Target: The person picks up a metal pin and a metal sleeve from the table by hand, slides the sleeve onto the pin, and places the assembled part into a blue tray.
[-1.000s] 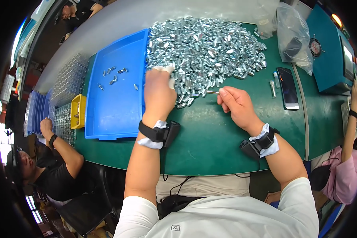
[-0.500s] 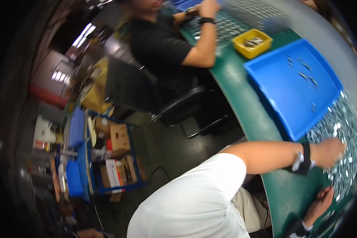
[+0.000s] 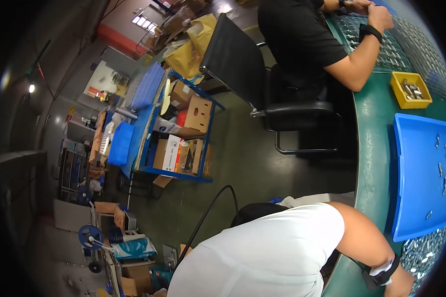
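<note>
Head view: left hand (image 3: 400,286) meets metal parts (image 3: 423,257), its grip cannot be told.

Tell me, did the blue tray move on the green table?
No. The blue tray lies by the heap of metal parts on the green table, as before; only the camera swung left.
</note>
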{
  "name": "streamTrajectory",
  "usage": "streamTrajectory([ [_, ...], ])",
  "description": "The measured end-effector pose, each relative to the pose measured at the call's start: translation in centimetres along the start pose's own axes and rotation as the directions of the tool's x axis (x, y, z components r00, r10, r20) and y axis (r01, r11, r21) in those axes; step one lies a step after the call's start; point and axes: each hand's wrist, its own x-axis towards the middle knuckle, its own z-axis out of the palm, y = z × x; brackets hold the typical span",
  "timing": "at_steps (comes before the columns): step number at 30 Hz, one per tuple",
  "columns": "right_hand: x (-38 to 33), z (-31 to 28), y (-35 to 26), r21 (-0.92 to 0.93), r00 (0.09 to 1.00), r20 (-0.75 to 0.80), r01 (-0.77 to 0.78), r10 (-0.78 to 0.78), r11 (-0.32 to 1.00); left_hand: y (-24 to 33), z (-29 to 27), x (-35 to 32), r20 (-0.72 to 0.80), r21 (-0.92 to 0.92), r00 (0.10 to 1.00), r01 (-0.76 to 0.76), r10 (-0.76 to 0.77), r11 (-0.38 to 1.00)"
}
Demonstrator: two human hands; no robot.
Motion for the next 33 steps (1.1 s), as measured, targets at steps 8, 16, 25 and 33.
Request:
streamTrajectory([
  [8,1.6,1.9,1.4,0.006,0.992,0.111,-0.057,0.056,0.998,2.6,-0.5,-2.4,-0.029,0.409,0.960,-0.242,0.277,0.880],
  [16,1.2,2.0,0.7,-0.019,0.984,0.165,-0.059,0.061,0.998,-0.2,-0.2,-1.1,-0.172,0.161,0.973,-0.126,0.153,0.979],
  [25,-1.1,-1.8,-0.5,-0.080,0.996,0.054,-0.068,0.072,0.995,-1.3,2.1,-1.5,-0.179,0.183,0.943,-0.248,0.280,0.951],
  [33,-0.6,-4.6,3.3,0.048,0.980,0.199,-0.016,0.006,0.999,3.2,0.1,-3.3,-0.146,0.239,0.989,-0.002,0.038,0.971],
])
